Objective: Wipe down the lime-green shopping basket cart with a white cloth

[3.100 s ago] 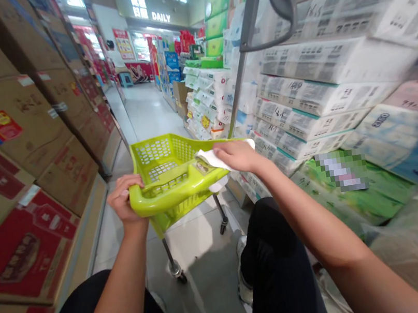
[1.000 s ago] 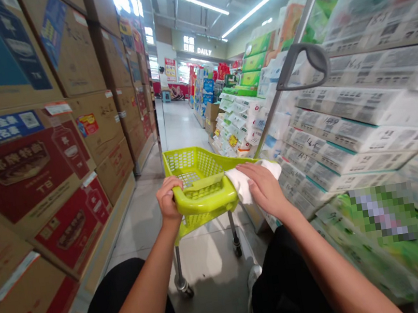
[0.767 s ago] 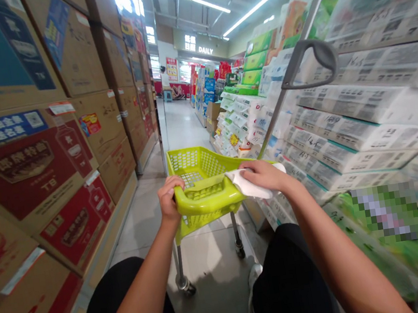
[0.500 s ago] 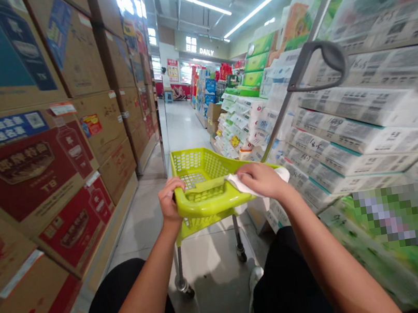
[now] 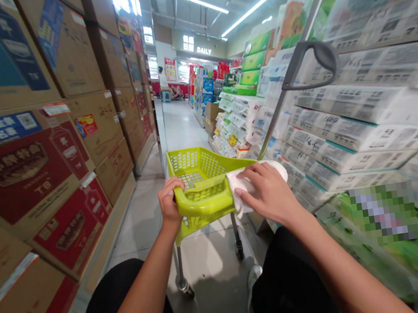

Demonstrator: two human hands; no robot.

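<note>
head view: lime-green wheeled shopping basket (image 5: 214,164), between liquor cartons (image 5: 37,164) at left and white packs (image 5: 330,125) at right
left hand (image 5: 169,201): fingers closed round left corner of the handle (image 5: 204,206)
right hand (image 5: 268,190): fingers parted, slightly bent, palm down on white cloth (image 5: 234,186) over basket's near right corner
step: apparently wiping the basket
next move: calls for steady left hold, cloth flat

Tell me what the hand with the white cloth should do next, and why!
Maybe the right hand should slide the white cloth leftward: it covers only the right part of the yellow-green handle, leaving the middle bare, while the left hand holds the other end.
</note>
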